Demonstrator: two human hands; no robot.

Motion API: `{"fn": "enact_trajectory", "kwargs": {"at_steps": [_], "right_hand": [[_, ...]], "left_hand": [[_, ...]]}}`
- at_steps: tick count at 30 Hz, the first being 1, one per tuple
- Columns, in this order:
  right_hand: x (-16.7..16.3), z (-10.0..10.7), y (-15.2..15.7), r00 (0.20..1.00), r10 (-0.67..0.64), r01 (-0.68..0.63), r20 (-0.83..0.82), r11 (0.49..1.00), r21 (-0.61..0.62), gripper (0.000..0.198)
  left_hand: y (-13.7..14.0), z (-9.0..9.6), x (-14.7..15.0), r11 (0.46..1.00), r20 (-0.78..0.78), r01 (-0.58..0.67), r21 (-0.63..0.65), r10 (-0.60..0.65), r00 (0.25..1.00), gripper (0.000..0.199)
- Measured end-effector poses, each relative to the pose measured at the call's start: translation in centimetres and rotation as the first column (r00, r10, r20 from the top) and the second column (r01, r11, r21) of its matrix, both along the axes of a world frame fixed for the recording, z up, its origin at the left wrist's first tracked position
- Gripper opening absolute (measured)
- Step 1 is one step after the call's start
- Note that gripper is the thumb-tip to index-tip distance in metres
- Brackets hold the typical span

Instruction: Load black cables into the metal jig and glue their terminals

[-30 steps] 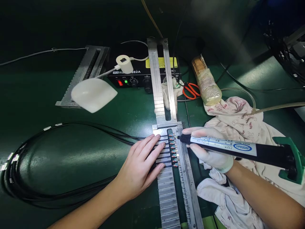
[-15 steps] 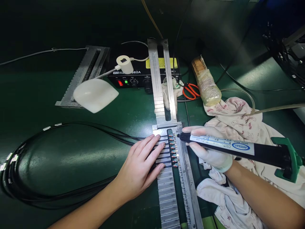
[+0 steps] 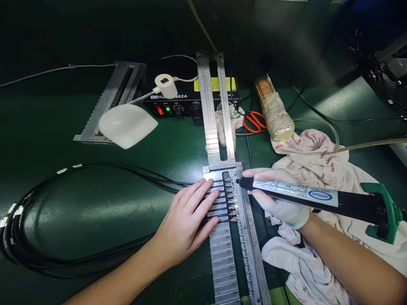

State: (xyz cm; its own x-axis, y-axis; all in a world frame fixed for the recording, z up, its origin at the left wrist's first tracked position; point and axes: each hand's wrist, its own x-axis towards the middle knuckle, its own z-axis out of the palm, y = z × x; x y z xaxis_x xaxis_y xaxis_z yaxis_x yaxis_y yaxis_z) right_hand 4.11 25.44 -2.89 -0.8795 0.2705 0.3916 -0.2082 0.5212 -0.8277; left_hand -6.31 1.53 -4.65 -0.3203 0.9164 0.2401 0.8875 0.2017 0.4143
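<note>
My bare left hand (image 3: 187,222) lies flat with its fingers apart, the fingertips resting on several black cables (image 3: 222,209) laid side by side across a slotted metal fixture (image 3: 223,258). Small metal connectors (image 3: 234,201) at the cable ends line up along the fixture's right rail. In a white glove, my right hand (image 3: 284,207) grips a black dispensing syringe (image 3: 295,192) with a printed label and a green adapter (image 3: 386,212) at its rear. The syringe's dark tip points left, close to the topmost connector; whether it touches cannot be made out.
Left of the fixture, the cables loop in a coil (image 3: 19,237). Behind stands a black dispenser box (image 3: 187,111), with a white lamp head (image 3: 129,126) in front. Orange-handled scissors (image 3: 254,122), a film-wrapped block (image 3: 276,114) and a crumpled printed cloth (image 3: 330,169) lie to the right.
</note>
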Motion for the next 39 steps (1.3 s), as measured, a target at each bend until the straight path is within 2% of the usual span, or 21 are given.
{"fn": "enact_trajectory", "kwargs": {"at_steps": [11, 28, 35, 39], "right_hand": [[0.34, -0.36, -0.05, 1.0, -0.003, 0.004, 0.023, 0.998, -0.058, 0.025], [-0.16, -0.19, 0.16, 0.999, 0.025, -0.025, -0.021, 1.0, 0.0, 0.022], [0.01, -0.46, 0.06, 1.0, -0.015, 0.015, 0.018, 1.0, -0.021, 0.021], [0.08, -0.32, 0.06, 1.0, 0.008, -0.008, 0.006, 1.0, -0.001, 0.02]], "left_hand": [[-0.08, 0.0, -0.03, 1.0, 0.007, 0.005, -0.001, -0.005, 1.0, 0.051], [-0.09, -0.03, 0.04, 1.0, 0.004, 0.004, -0.002, -0.004, 1.0, 0.051], [-0.07, -0.01, 0.08, 1.0, -0.003, 0.004, -0.002, -0.004, 1.0, 0.049], [-0.01, -0.06, -0.03, 1.0, -0.001, 0.003, -0.004, -0.003, 1.0, 0.049]]}}
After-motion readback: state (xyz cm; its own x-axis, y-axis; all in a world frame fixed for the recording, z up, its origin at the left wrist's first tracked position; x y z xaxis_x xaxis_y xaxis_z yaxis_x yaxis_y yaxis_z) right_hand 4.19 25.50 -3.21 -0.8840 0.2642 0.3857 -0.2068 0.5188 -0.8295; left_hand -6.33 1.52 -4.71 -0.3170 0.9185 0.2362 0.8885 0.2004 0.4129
